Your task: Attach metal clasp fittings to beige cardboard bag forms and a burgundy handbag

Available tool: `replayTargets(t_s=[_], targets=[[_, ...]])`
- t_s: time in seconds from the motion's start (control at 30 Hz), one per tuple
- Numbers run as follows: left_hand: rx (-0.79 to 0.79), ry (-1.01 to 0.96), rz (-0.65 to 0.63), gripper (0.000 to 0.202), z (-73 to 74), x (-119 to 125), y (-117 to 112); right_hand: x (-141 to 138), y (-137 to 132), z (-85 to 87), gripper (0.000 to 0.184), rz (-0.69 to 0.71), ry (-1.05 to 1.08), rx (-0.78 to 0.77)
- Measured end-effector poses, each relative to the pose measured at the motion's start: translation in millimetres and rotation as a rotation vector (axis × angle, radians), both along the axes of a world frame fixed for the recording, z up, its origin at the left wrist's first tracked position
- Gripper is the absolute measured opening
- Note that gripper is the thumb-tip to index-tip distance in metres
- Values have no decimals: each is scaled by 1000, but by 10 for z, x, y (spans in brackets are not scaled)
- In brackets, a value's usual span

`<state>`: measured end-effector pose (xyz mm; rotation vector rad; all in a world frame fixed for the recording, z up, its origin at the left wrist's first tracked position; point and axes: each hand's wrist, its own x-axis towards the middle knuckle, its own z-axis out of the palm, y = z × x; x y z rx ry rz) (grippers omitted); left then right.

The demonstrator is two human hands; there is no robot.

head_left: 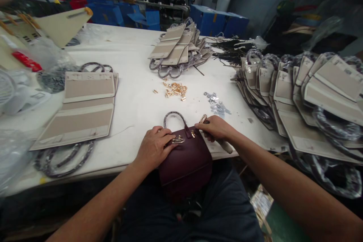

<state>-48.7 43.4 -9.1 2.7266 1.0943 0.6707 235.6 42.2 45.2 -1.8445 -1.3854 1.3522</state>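
Observation:
A dark burgundy handbag panel (185,162) with one rounded handle (173,114) leans from my lap against the table's front edge. My left hand (154,145) grips its upper left part, fingers curled beside a gold-coloured metal clasp (178,140). Another small gold fitting (193,133) sits near the handle's base on the right. Close to that fitting, my right hand (215,127) is closed around a tool with a pale, rounded handle end (226,146). A light-coloured tip (203,118) sticks out by the thumb; the tool's exact kind is hidden by the fingers.
Gold-coloured fittings (174,89) and thin silver plates (217,104) lie scattered on the white table (133,102). Beige-backed bag panels are stacked at the left (89,90), back (172,47) and right (292,113). Dark strips (232,51) lie behind. Blue bins (208,19) stand beyond.

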Motion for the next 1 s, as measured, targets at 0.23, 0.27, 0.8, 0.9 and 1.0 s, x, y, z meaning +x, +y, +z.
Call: replayTargets(t_s=[0.23,0.27,0.8,0.9,1.0], targets=[[7,27,19,15,5,-8,-13,-498,-176,214,46,-51,809,-25],[10,37,15,13,4,-9,-17,-592,-150,252,44,-85,878,13],[-112,17,-168,29,-20,-158,116,-1263,1220,-242,40,70,997,-178],[-131,8,-203,27,-25,-179,164,-1285,1201,-317,40,56,1015,-186],[-85,-1,-175,21,-51,-174,176,-1285,1194,-334,40,73,1023,-203]])
